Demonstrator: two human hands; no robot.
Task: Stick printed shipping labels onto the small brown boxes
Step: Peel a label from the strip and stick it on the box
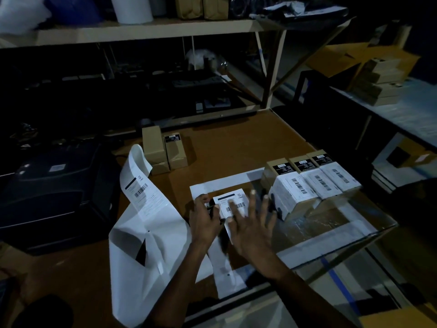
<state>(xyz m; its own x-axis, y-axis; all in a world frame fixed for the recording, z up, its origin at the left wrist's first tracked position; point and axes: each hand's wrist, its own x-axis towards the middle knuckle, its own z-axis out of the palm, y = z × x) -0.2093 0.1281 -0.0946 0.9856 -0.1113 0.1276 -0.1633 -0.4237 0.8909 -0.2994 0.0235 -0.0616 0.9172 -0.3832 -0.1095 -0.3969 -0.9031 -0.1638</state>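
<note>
White shipping label (pixel 233 204) lies under right hand (pixel 250 229), fingers spread flat; left hand (pixel 204 217) curls around box edge beside the label.

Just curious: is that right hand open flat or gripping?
Open: the right hand has fingers spread straight, pressing the label down.

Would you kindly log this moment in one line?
left hand grips small brown box | right hand flat on white shipping label
</note>
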